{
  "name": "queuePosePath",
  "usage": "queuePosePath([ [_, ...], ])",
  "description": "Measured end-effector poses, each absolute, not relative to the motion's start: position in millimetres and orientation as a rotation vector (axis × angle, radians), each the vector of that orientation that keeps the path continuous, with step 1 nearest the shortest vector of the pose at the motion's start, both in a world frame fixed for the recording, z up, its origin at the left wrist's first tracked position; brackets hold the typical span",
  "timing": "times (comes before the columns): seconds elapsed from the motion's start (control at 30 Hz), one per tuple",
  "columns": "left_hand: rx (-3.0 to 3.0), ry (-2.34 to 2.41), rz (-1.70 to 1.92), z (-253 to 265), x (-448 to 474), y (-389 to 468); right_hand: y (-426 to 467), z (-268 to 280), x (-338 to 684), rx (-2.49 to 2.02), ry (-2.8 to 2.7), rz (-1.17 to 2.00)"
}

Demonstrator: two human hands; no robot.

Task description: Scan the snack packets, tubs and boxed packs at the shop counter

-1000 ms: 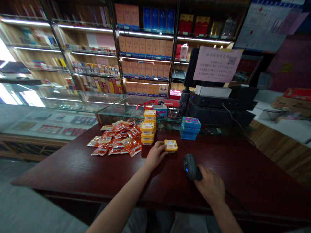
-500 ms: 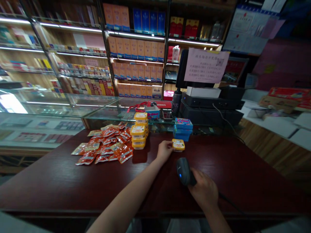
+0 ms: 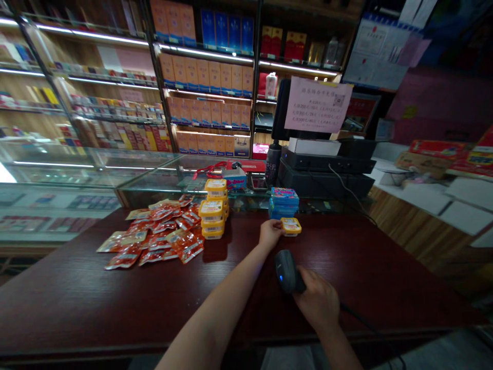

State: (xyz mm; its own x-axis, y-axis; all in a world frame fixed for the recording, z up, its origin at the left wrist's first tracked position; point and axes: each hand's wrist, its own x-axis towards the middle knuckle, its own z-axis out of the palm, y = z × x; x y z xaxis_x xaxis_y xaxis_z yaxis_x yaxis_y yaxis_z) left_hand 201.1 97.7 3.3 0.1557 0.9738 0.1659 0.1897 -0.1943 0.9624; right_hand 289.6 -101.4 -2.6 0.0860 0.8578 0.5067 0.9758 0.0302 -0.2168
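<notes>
My left hand (image 3: 271,234) has its fingers closed on the left end of a small yellow-lidded plastic tub (image 3: 291,226), which sits on the dark red-brown counter. My right hand (image 3: 319,299) is wrapped round the handle of a black barcode scanner (image 3: 285,271) with a blue light, held above the counter nearer to me. Just behind the single tub stands a stack of blue boxes (image 3: 283,202). Left of my left hand are stacked yellow tubs (image 3: 211,218) of the same kind. Beside those lies a heap of orange-red snack packets (image 3: 157,232).
A glass display case (image 3: 154,174) borders the counter's far side. On it stand a dark bottle (image 3: 273,163), a phone (image 3: 259,182) and a monitor with a pink paper sign (image 3: 318,105). The scanner's cable (image 3: 365,321) trails to the right. Shelves of boxed goods line the back wall.
My left hand and the single tub have moved right along the counter, past the front of the blue boxes. My right hand still holds the scanner. The view has shifted slightly right.
</notes>
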Motion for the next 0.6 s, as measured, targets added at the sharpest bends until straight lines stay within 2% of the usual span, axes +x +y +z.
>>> queuePosePath([
  [0.17,1.945,1.202,1.273,25,161,80,-104,-3,289,-1.888,-1.832,-0.297],
  [0.37,2.671,1.309,1.384,77,63,49,-107,-3,289,-1.948,-1.862,-0.281],
  [0.6,2.737,1.752,1.311,89,-30,43,-110,-4,291,-1.974,-1.908,-0.219],
])
